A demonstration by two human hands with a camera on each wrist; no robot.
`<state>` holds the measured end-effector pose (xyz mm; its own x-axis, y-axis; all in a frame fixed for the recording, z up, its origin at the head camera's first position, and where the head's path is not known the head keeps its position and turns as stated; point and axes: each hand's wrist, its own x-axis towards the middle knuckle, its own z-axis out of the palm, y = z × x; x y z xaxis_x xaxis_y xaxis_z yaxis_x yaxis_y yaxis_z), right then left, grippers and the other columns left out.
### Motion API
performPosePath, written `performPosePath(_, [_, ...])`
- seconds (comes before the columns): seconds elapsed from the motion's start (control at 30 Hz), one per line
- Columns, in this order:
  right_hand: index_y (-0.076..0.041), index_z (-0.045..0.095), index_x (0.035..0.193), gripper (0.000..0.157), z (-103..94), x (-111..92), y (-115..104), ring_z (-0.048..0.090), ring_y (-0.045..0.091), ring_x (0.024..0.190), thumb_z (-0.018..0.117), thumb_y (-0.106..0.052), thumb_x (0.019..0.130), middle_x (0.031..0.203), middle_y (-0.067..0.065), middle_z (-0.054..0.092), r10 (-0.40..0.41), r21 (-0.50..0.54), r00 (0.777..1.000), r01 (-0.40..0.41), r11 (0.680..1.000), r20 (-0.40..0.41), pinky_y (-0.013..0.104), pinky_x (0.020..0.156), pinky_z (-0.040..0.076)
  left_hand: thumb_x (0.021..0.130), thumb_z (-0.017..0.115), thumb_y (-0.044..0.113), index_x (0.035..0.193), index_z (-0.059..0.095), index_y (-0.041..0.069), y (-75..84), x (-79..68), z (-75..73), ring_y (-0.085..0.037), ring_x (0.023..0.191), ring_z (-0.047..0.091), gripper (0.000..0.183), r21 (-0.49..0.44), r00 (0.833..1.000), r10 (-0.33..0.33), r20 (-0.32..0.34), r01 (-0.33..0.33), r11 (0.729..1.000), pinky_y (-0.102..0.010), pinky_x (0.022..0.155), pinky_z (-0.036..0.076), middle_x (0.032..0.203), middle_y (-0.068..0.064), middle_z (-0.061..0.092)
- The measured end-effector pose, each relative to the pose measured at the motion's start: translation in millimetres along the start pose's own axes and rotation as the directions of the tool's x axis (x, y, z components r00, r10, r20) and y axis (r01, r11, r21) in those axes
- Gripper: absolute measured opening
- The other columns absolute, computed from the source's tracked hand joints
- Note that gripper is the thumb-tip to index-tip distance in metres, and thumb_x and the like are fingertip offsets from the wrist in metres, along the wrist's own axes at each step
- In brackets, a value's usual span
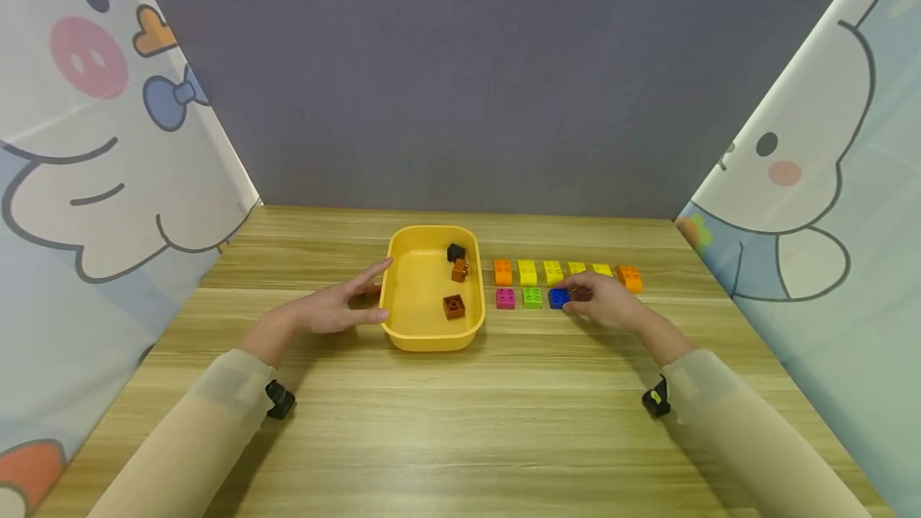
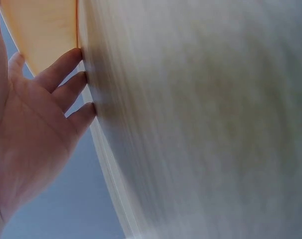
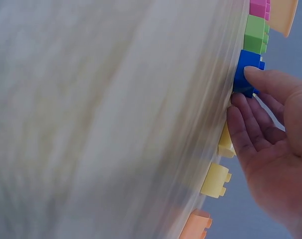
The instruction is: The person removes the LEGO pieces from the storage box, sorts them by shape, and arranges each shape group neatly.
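Observation:
My right hand (image 1: pixel 604 300) pinches a blue toy building block (image 1: pixel 558 298) between thumb and fingers. In the right wrist view the thumb lies on the near face of the blue block (image 3: pixel 244 74), which sits on the table. To its left are a green block (image 1: pixel 532 297) and a magenta block (image 1: pixel 505 298), spaced in a row. With fingers spread, my left hand (image 1: pixel 334 308) rests against the left side of a yellow plastic bin (image 1: pixel 410 336). Inside the bin lie a black block (image 1: pixel 456 252) and two brown blocks, one of them (image 1: pixel 453 307) nearer the front.
Behind the front row runs a second row: an orange block (image 1: pixel 502 272) at the left, several yellow blocks (image 1: pixel 528 272), and another orange block (image 1: pixel 629 278) at the right end. A grey panel (image 1: pixel 468 86) stands at the back of the wooden table (image 1: pixel 460 430), with printed cloth at both sides.

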<state>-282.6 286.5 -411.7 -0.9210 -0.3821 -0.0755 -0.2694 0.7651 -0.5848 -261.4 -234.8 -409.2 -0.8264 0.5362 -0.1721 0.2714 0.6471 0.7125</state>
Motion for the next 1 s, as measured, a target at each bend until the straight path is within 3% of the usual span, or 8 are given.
performPosePath(0.17, [-0.003,0.071,0.140,0.037,0.5,0.4,-0.2,0.074,0.032,0.113,0.075,-0.015,0.104,0.126,0.020,0.075,-0.006,0.001,1.000,0.006,1.000,-0.007,0.053,0.100,0.063,0.104,0.071,0.056,0.177,0.004,0.044,-0.1,0.6,0.7,-0.047,0.164,0.034,0.100,0.000,1.000,-0.021,-0.004,0.021,1.000,-0.077,0.131,0.019,0.174,-0.022,0.042])
performPosePath(0.43, [-0.005,0.069,0.145,0.045,0.6,1.2,0.4,0.073,0.034,0.114,0.079,-0.016,0.102,0.129,0.019,0.072,-0.010,-0.013,1.000,0.009,1.000,-0.016,0.054,0.099,0.063,0.105,0.072,0.055,0.177,0.004,0.041,0.3,0.5,1.4,-0.047,0.164,0.034,0.100,-0.001,1.000,-0.015,-0.007,0.015,1.000,-0.077,0.131,0.018,0.174,-0.022,0.042])
performPosePath(0.67, [-0.005,0.070,0.143,0.043,-0.6,-0.5,-8.7,0.069,0.031,0.109,0.079,-0.016,0.102,0.136,0.021,0.066,-0.043,-0.025,0.993,0.040,0.999,-0.113,0.046,0.092,0.062,0.105,0.071,0.054,0.178,0.005,0.038,1.6,0.4,1.4,-0.048,0.164,0.034,0.099,0.000,1.000,-0.002,-0.001,0.002,1.000,-0.077,0.131,0.019,0.173,-0.024,0.042])
performPosePath(0.8, [-0.005,0.070,0.143,0.041,-3.5,1.7,-23.4,0.065,0.029,0.109,0.076,-0.019,0.105,0.137,0.019,0.067,-0.096,-0.028,0.981,0.093,0.995,-0.170,0.043,0.093,0.059,0.106,0.071,0.052,0.178,0.004,0.037,1.5,0.0,0.8,-0.049,0.164,0.033,0.100,0.002,1.000,0.004,0.001,-0.004,1.000,-0.078,0.130,0.019,0.173,-0.025,0.041])
performPosePath(1.0, [-0.005,0.070,0.142,0.039,-1.8,15.4,-57.7,0.067,0.033,0.113,0.074,-0.019,0.106,0.134,0.020,0.069,-0.222,0.026,0.960,0.230,0.973,-0.170,0.056,0.099,0.059,0.106,0.071,0.051,0.178,0.003,0.038,1.2,0.1,0.4,-0.050,0.164,0.032,0.100,-0.009,1.000,0.003,0.003,-0.003,1.000,-0.078,0.130,0.018,0.173,-0.026,0.041])
